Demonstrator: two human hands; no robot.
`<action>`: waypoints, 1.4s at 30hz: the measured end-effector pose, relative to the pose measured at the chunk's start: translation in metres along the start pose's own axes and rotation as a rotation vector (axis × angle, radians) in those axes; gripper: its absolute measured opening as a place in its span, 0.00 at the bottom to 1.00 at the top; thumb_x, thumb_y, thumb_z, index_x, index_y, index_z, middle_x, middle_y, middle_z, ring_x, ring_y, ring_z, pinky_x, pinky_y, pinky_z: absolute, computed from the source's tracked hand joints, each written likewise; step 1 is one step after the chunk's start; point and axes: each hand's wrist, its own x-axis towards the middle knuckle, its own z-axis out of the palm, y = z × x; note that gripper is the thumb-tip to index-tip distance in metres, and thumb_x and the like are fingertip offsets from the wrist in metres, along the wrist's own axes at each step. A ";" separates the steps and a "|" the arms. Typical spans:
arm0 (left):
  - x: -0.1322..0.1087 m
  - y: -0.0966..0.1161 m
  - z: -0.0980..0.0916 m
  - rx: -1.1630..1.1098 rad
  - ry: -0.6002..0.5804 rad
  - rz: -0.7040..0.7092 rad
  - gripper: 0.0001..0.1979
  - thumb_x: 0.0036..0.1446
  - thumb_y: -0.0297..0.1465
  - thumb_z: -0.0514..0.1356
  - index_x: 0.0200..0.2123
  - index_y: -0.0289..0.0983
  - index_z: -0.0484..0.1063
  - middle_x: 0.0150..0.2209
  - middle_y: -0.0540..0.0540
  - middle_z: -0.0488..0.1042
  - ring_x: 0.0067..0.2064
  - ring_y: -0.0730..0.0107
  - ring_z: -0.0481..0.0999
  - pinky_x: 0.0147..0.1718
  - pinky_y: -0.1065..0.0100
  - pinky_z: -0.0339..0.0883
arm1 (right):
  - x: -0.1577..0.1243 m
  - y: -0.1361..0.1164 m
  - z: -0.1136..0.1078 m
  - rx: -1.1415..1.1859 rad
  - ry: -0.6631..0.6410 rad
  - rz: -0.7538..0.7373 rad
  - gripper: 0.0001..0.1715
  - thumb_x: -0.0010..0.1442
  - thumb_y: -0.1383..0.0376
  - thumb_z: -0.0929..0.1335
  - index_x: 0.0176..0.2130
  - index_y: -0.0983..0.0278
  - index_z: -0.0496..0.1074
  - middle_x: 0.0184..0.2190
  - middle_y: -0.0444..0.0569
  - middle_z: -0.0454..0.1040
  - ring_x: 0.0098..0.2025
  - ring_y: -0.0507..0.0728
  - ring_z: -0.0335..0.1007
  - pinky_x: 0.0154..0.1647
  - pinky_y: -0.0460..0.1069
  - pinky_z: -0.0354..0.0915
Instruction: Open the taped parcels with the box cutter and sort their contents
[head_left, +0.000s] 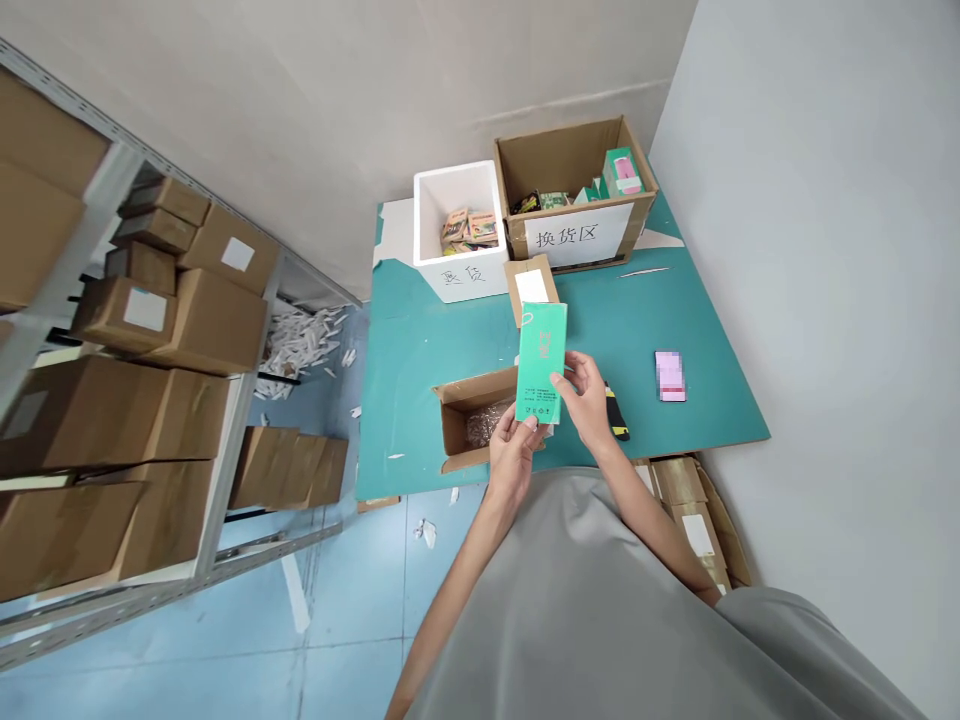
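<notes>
A slim green box (541,360) with printed text is raised over the table, its long side running away from me. My left hand (514,445) grips its near end, thumb on top. On the right edge, my right hand (585,395) closes round the same box, thumb on its printed face. Under and left of it stands an open cardboard carton (454,425) with clear bubble wrap (484,424) inside. The green box hides the carton's right part. Partly behind my right hand lies a black and yellow item (616,415), its kind unclear.
At the back of the green-topped table (420,330) stand a white foam box (461,275) holding small packets and a cardboard box (577,235) holding green boxes. A phone (670,376) lies at the right. Shelves of cartons (210,300) line the left; more cartons (694,510) sit below right.
</notes>
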 end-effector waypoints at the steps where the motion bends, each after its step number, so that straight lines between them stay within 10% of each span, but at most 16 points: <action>1: 0.000 0.000 -0.001 0.016 0.026 0.020 0.34 0.47 0.44 0.86 0.53 0.41 0.81 0.48 0.45 0.84 0.48 0.61 0.84 0.56 0.57 0.80 | -0.002 0.000 0.003 -0.011 -0.007 0.005 0.39 0.62 0.42 0.81 0.62 0.55 0.72 0.67 0.60 0.80 0.66 0.68 0.80 0.64 0.63 0.81; 11: -0.010 0.015 -0.010 0.248 0.141 0.349 0.39 0.48 0.43 0.85 0.59 0.44 0.74 0.62 0.39 0.78 0.65 0.49 0.80 0.61 0.56 0.78 | -0.010 0.005 0.045 -0.281 -0.030 -0.125 0.61 0.62 0.45 0.81 0.81 0.54 0.57 0.80 0.61 0.65 0.82 0.73 0.61 0.82 0.71 0.64; 21: 0.005 0.048 -0.045 -0.104 -0.067 -0.099 0.27 0.52 0.42 0.83 0.51 0.38 0.85 0.58 0.38 0.86 0.59 0.50 0.87 0.64 0.50 0.79 | -0.011 0.016 0.059 -0.114 -0.078 -0.097 0.58 0.64 0.39 0.80 0.79 0.54 0.58 0.73 0.63 0.75 0.71 0.71 0.78 0.70 0.68 0.79; 34: 0.002 0.078 -0.086 0.161 0.045 0.228 0.44 0.45 0.40 0.87 0.65 0.44 0.80 0.74 0.38 0.72 0.77 0.40 0.72 0.69 0.52 0.77 | -0.037 0.000 0.124 -0.347 0.058 -0.235 0.48 0.69 0.42 0.78 0.78 0.49 0.64 0.79 0.57 0.67 0.77 0.71 0.70 0.67 0.65 0.81; 42: -0.001 0.099 -0.121 -0.057 -0.116 -0.131 0.30 0.53 0.46 0.83 0.54 0.42 0.81 0.63 0.38 0.84 0.70 0.43 0.80 0.70 0.42 0.76 | -0.046 0.027 0.143 -0.085 0.078 -0.160 0.41 0.67 0.41 0.78 0.68 0.56 0.69 0.70 0.63 0.78 0.70 0.71 0.79 0.70 0.67 0.79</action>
